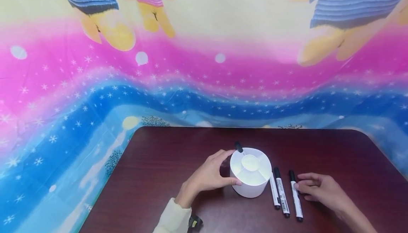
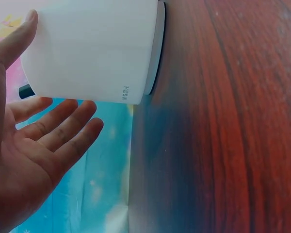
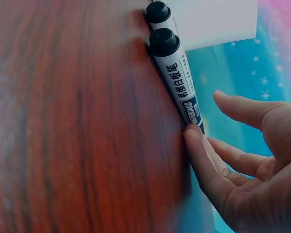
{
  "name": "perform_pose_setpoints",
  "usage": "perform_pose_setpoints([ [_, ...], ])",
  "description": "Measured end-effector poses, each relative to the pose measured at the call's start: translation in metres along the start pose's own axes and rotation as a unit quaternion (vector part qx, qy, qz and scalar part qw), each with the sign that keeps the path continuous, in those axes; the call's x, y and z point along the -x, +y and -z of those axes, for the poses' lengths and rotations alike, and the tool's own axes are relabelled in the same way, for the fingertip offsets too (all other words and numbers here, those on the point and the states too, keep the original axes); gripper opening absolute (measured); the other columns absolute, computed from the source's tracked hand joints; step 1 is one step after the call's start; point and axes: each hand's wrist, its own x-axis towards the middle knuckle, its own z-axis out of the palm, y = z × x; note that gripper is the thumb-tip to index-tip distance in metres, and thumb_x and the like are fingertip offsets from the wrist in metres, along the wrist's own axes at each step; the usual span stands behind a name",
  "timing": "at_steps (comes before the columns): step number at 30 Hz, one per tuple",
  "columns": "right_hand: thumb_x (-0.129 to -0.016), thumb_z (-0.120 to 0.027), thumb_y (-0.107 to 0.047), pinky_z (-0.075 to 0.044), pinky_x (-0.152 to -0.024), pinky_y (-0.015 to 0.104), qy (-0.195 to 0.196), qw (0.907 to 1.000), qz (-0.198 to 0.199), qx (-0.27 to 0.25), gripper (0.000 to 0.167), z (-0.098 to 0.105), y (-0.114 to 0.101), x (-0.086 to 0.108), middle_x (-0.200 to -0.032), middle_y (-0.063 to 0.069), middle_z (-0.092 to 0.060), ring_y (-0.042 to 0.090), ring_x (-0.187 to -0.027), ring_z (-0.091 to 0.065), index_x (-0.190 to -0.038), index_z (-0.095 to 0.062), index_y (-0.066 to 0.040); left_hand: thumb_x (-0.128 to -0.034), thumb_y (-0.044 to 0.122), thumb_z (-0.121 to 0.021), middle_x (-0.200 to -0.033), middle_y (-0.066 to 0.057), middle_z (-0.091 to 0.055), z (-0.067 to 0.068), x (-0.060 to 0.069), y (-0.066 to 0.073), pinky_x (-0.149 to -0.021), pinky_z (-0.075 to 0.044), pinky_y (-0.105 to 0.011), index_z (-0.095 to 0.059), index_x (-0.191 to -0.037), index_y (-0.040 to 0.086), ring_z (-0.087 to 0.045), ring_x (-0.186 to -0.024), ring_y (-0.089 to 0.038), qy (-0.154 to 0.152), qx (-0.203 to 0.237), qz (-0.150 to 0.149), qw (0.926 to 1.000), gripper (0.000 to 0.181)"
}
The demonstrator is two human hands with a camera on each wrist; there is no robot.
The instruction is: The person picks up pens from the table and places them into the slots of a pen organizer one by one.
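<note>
A white round pen holder (image 1: 250, 190) with several compartments stands upright on the table. My left hand (image 1: 211, 172) holds it from the left, thumb on the near side and fingers at the far side; in the left wrist view, the fingertips (image 2: 89, 107) touch its wall. A dark-ended pen (image 1: 239, 147) leans out of a back-left compartment. To the holder's right lie three white whiteboard markers with black caps. At the rightmost marker (image 1: 296, 201), my right hand (image 1: 323, 190) has a finger touching the barrel, while the thumb (image 3: 237, 108) stays apart in the right wrist view.
The other two markers, the middle one (image 1: 282, 194) and the left one (image 1: 275, 194), lie side by side by the holder. A small black object (image 1: 195, 223) sits near the left sleeve. Behind the dark wooden table (image 1: 153, 162) hangs a printed cloth (image 1: 191, 70).
</note>
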Motion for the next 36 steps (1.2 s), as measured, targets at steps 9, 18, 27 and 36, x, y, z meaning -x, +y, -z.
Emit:
perform_pose_setpoints([
  [9,-0.092,-0.087,-0.029,-0.066,-0.074,0.034,0.022,0.9995,-0.006,0.023,0.076,-0.007,-0.003,-0.003,-0.11,0.012,-0.08,0.013,-0.09,-0.076,-0.144,-0.054,0.015,-0.0827,0.054,-0.091,-0.135,0.007,-0.064,-0.001,0.0,0.001,-0.108,-0.055,-0.036,-0.046,-0.162,0.03,-0.063,-0.125,-0.014,0.0,0.002,-0.003,1.0,0.094],
  [18,-0.085,-0.092,-0.023,-0.066,-0.068,0.035,0.046,0.9965,0.007,0.07,0.07,-0.013,-0.01,-0.004,-0.096,0.006,-0.081,0.017,-0.081,-0.077,-0.135,-0.061,0.015,-0.083,0.054,-0.091,-0.136,0.005,-0.065,-0.001,0.0,0.001,-0.109,-0.055,-0.037,-0.047,-0.162,0.029,-0.065,-0.128,-0.024,0.0,0.003,-0.003,1.0,0.094],
  [27,-0.098,-0.075,-0.006,-0.067,-0.079,0.034,0.032,0.996,0.082,0.017,0.059,0.007,-0.034,0.005,-0.112,0.024,-0.077,0.014,-0.086,-0.079,-0.142,-0.048,0.025,-0.083,0.054,-0.09,-0.136,0.005,-0.065,-0.001,-0.001,0.002,-0.109,-0.054,-0.038,-0.046,-0.162,0.029,-0.064,-0.128,-0.025,-0.001,0.002,0.003,1.0,0.094],
  [36,-0.102,-0.073,-0.008,-0.066,-0.081,0.029,0.073,0.9778,0.189,-0.052,0.055,0.015,-0.075,0.019,-0.104,-0.015,-0.072,0.001,-0.093,-0.075,-0.143,-0.047,0.018,-0.0829,0.055,-0.09,-0.137,0.006,-0.064,-0.001,0.0,0.001,-0.109,-0.055,-0.037,-0.047,-0.162,0.029,-0.064,-0.127,-0.02,0.0,0.002,0.002,1.0,0.094],
])
